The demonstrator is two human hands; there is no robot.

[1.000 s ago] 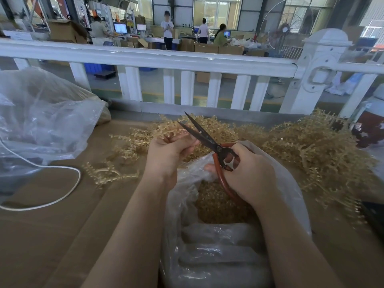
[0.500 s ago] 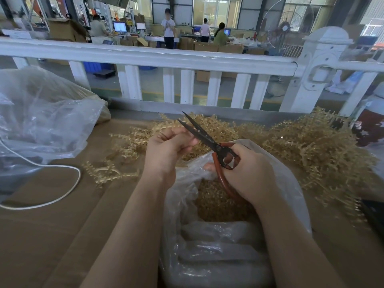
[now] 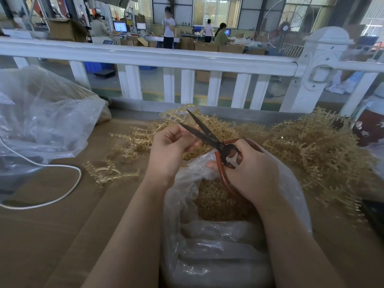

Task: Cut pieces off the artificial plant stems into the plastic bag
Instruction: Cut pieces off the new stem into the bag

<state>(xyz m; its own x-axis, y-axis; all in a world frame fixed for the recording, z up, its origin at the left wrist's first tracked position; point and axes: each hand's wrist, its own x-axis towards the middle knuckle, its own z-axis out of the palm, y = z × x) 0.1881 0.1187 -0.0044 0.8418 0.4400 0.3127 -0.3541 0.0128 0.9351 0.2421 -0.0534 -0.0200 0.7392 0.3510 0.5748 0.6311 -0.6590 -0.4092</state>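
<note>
**Scissors open over the bag**

We take the plastic bag as our landmark: it stands open on the brown surface, right in front of us, with a heap of small tan cut pieces inside. Above its far rim, our right hand grips the red handles of the scissors, fingers curled through and round the loops; the dark blades stand apart, pointing away and to the left. Just left of the bag's mouth, our left hand is curled, fingers pinched close beside the lower blade; what they hold we cannot tell. The artificial plant stems lie piled behind and to the right of the bag, with a few loose ones to its left.
</note>
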